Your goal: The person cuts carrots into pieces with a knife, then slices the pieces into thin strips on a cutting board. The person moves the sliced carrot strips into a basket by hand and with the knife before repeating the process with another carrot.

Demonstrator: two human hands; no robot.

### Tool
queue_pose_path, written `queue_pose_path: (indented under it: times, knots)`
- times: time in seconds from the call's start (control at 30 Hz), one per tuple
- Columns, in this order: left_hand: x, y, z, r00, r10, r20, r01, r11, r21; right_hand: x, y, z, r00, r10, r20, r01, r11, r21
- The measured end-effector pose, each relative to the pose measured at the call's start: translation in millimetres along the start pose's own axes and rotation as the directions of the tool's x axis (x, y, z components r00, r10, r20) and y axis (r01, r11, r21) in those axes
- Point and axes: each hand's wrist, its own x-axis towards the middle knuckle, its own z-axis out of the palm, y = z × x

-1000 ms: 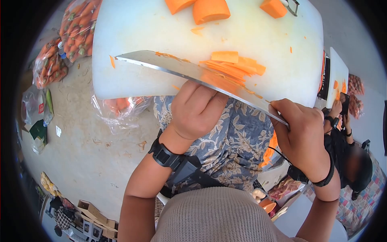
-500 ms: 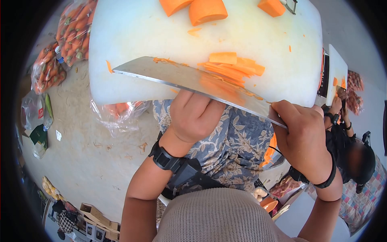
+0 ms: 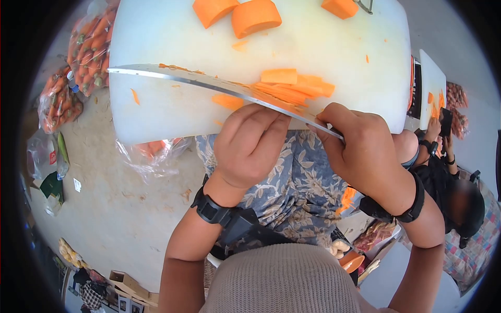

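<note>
My right hand (image 3: 365, 146) is closed around the handle end of a large kitchen knife (image 3: 209, 83). The blade slants leftward across the white cutting board (image 3: 156, 117), seen nearly edge-on. My left hand (image 3: 250, 146) is closed at the board's near edge, fingertips beside the blade; anything under them is hidden. Thin carrot slices (image 3: 313, 86) lie fanned in a pile just beyond the blade, with one thicker carrot piece (image 3: 278, 76) on top. Another flat carrot slice (image 3: 228, 101) rests on the near side of the blade. Orange shreds cling along the knife.
Chunky carrot pieces (image 3: 257, 18) sit at the board's far side, near a peeler (image 3: 366, 6). Bags of carrots (image 3: 93, 52) stand on the floor at left. A plastic bag (image 3: 151, 154) shows below the board. At right, another person (image 3: 454, 203) works at a second board (image 3: 433, 78).
The knife has tipped from showing its broad face to nearly edge-on. My right hand has shifted left and up, uncovering the flat slice nearby. My left hand has moved slightly onto the board's edge.
</note>
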Motion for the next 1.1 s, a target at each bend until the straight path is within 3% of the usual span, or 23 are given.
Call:
queue_pose_path:
  times: [0.23,0.3,0.4,0.83,0.9,1.03,1.1]
  knots:
    - [0.1,-0.7,-1.0,1.000,-0.006,0.001,0.006,0.999,-0.041,-12.4,-8.8,-16.0,1.000,0.011,-0.008,-0.011,1.000,0.028]
    - [-1.2,-2.6,-0.4,1.000,0.006,-0.017,-0.007,0.999,-0.038,-18.8,-14.3,-25.7,0.996,0.056,0.074,-0.046,0.991,-0.128]
    - [-3.0,-4.1,3.0,0.999,0.028,-0.044,-0.029,0.999,-0.034,-26.5,-10.6,-26.1,0.993,0.055,0.102,-0.037,0.985,-0.171]
    - [-0.8,-2.4,3.7,0.999,0.010,-0.038,-0.012,0.999,-0.034,-18.8,-10.8,-30.8,0.994,0.014,0.110,-0.001,0.993,-0.116]
    - [0.8,-0.6,1.1,1.000,-0.003,-0.019,0.002,0.999,-0.033,-16.4,-14.8,-32.6,0.982,0.115,0.152,-0.094,0.986,-0.139]
    - [2.1,1.5,-2.4,0.999,-0.035,0.030,0.036,0.999,-0.024,-5.9,-15.3,-18.8,0.979,0.135,0.152,-0.109,0.980,-0.164]
    - [2.3,1.3,-1.2,1.000,-0.027,0.013,0.027,0.999,-0.018,2.2,-9.7,-1.5,0.998,0.041,0.057,-0.038,0.998,-0.053]
